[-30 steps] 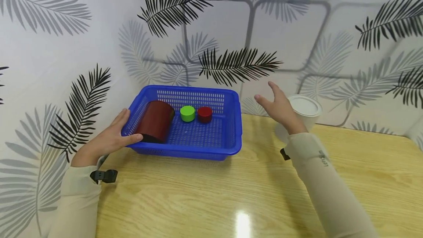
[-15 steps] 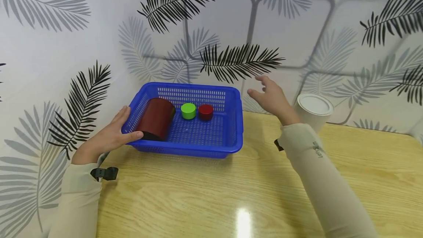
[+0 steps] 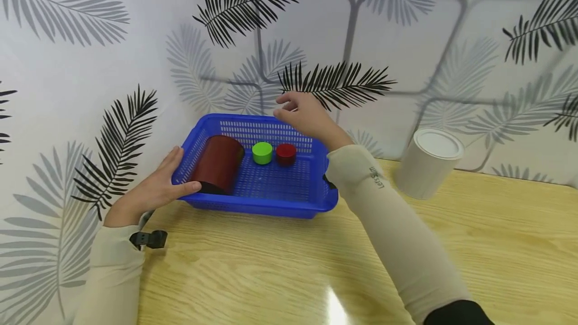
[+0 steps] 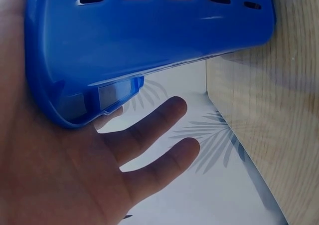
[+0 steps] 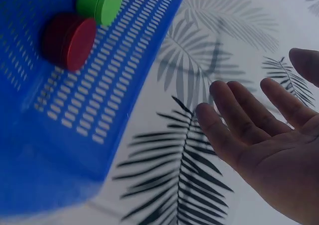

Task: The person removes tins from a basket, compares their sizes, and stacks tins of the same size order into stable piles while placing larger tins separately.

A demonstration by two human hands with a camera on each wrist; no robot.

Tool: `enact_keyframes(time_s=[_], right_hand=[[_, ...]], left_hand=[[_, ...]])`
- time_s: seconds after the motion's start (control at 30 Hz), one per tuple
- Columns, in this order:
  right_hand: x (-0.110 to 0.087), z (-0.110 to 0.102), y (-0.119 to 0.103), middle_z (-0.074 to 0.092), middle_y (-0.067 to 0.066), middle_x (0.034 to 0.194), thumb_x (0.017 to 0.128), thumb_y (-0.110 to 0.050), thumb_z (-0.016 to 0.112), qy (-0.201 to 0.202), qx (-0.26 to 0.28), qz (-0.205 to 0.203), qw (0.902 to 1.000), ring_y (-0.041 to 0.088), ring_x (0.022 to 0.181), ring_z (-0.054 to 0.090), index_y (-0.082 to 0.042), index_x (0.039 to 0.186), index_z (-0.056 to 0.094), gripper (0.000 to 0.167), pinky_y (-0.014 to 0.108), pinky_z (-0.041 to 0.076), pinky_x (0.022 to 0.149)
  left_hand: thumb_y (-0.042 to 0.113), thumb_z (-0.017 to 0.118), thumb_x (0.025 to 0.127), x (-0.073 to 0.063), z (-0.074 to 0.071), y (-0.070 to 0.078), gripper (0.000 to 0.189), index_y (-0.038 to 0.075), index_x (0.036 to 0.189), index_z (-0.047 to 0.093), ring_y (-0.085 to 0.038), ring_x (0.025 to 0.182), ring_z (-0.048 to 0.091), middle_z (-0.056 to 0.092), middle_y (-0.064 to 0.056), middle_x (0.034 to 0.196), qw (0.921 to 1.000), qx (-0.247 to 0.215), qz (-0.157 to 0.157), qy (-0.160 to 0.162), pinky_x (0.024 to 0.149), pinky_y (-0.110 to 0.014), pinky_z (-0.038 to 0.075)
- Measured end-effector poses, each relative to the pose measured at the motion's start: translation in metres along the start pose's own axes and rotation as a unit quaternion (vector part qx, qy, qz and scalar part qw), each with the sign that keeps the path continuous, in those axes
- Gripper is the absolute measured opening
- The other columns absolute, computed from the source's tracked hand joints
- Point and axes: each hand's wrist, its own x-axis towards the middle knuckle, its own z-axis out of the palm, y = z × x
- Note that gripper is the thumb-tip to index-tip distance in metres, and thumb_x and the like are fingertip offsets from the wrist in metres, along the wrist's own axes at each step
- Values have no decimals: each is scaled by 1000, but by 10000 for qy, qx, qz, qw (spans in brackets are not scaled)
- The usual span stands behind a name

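A blue perforated plastic basket (image 3: 271, 206) stands on the table. My left hand (image 3: 153, 187) rests on its near left corner, the thumb over the front rim and the fingers straight along the left side. In the left wrist view the palm lies against the corner of the basket (image 4: 149, 40), with fingers spread outside it. Above the back rim, my right hand (image 3: 307, 115) reaches over the basket with loosely bent fingers and nothing in them. Inside lie a dark red cylinder (image 3: 219, 162) on its side, a small round lime-green tin (image 3: 262, 153) and a small round red tin (image 3: 286, 155).
A white lidded can (image 3: 424, 164) stands upright on the wooden table (image 3: 253, 265), right of the basket and close to the wall. The leaf-patterned wall (image 3: 397, 44) rises directly behind the basket and also bounds the left side.
My right hand has swung left from near the white can to above the back of the basket. The left hand stays on the corner, and the contents of the basket have not moved.
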Motion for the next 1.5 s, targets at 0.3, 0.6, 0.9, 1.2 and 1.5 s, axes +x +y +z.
enact_keyframes(time_s=[0.3, 0.6, 0.9, 1.2, 1.5], right_hand=[[19, 42, 21, 64, 15, 122, 102, -21, 61, -50, -377, 339, 9987, 28, 106, 62, -6, 135, 61, 36, 42, 53, 86], [21, 61, 53, 55, 16, 142, 96, -22, 70, -1050, -1278, 1143, 9796, 32, 130, 50, -1, 147, 49, 58, 45, 37, 110], [17, 68, 59, 61, 14, 125, 91, -23, 77, -1683, -1582, 1647, 9589, 26, 109, 58, -1, 140, 53, 59, 38, 48, 94], [16, 71, 65, 54, 16, 139, 93, -38, 75, -1512, -1638, 2218, 9493, 29, 123, 52, -9, 159, 27, 86, 46, 41, 105], [16, 72, 69, 63, 10, 110, 91, -43, 76, -1397, -1915, 1912, 9525, 24, 97, 57, -2, 125, 60, 56, 39, 47, 89]], left_hand=[[52, 70, 91, 1, 0, -1, 115, 7, 161, -10, -40, 151, -11, -15, -18, 166, 10000, -9, -24, 5, 114, -68, 6], [50, 69, 93, -4, 1, 2, 113, 6, 161, -10, -41, 151, -11, -16, -18, 166, 10000, -58, 38, 19, 114, -68, 7], [49, 70, 92, -9, 3, 3, 113, 7, 161, -9, -41, 151, -10, -16, -16, 166, 9999, -91, 51, 51, 113, -69, 8], [50, 70, 92, -11, 4, 6, 114, 8, 161, -11, -41, 151, -12, -17, -17, 166, 9999, -104, 40, 65, 113, -70, 7], [50, 71, 91, -12, 9, 7, 116, 5, 160, -9, -41, 151, -11, -16, -18, 166, 9999, -80, 41, 101, 113, -69, 7]])
